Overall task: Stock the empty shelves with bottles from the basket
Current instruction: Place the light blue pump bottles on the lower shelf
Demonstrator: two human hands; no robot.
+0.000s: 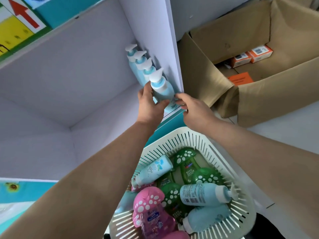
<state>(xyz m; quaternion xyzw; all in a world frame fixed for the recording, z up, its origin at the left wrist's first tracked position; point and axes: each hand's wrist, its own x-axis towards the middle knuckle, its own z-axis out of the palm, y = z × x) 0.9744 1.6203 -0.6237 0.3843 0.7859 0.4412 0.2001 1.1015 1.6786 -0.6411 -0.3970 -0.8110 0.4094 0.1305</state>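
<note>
1. Setting a blue pump bottle [161,87] at the near end of the row on the shelf [72,80], hard against the right wall; it is tilted, not yet standing square.
2. Left hand [149,102] grip: wrapped round the bottle's lower body, thumb across the front. Right hand [191,107] grip: fingertips pinching the base on the right side. Both hold the same bottle.
3. Handling, judged: rigid plastic, smooth and a bit slippery; probably full, so moderately heavy and bottom-weighted. Pump head looks like the weak point, so don't lift by the nozzle. Take it round the body below the shoulder, second hand at the base to square it up.
4. Count on shelf: three blue pump bottles standing behind the held one, four in the row with it.
5. Count in basket [174,140], near right: at least three blue bottles lying flat, possibly more at the left edge; one pink spotted bottle [148,206] clear, a second pink one partly cut off at the bottom; green spotted bottles [188,161] overlap, roughly three or four, exact number can't be told.
6. Cardboard box [259,49] far right holds orange cartons; not part of the job.
</note>
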